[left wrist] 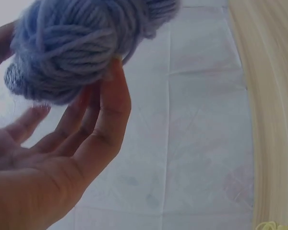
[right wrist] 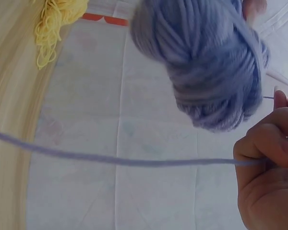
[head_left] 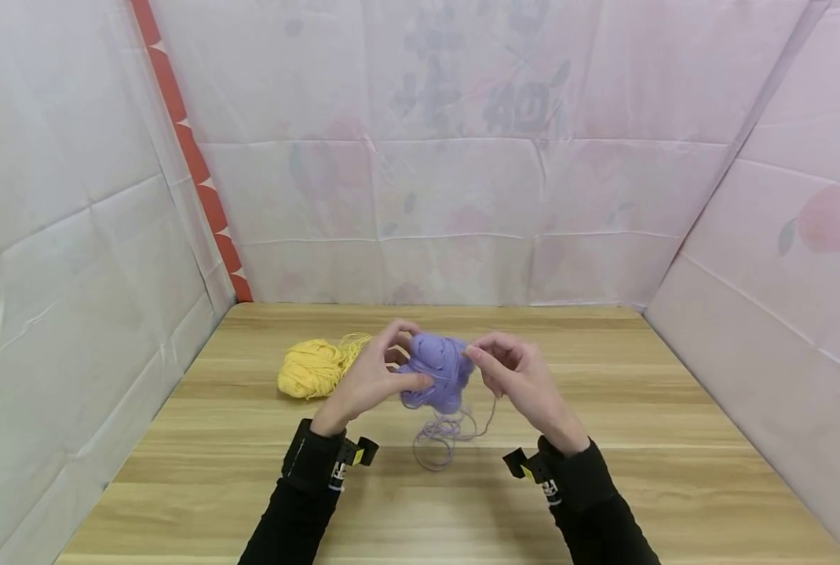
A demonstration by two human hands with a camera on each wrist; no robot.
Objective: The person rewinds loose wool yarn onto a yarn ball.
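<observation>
A skein of purple yarn [head_left: 440, 369] is held up over the table by my left hand [head_left: 378, 370], its thumb and fingers curled round the near side. In the left wrist view the fingers [left wrist: 113, 103] press against the underside of the skein [left wrist: 72, 52]. To the right of it, my right hand [head_left: 522, 377] pinches a strand of the same yarn close to the skein. That strand [right wrist: 134, 162] runs out of the curled right fingers in the right wrist view. Loose purple loops [head_left: 437, 439] lie on the table below.
A yellow yarn skein [head_left: 314, 367] with loose loops lies on the wooden table [head_left: 674, 471], left of and behind my left hand. White sheets [head_left: 462, 188] wall in the back and both sides, with a red strip [head_left: 197, 165] at the back left corner.
</observation>
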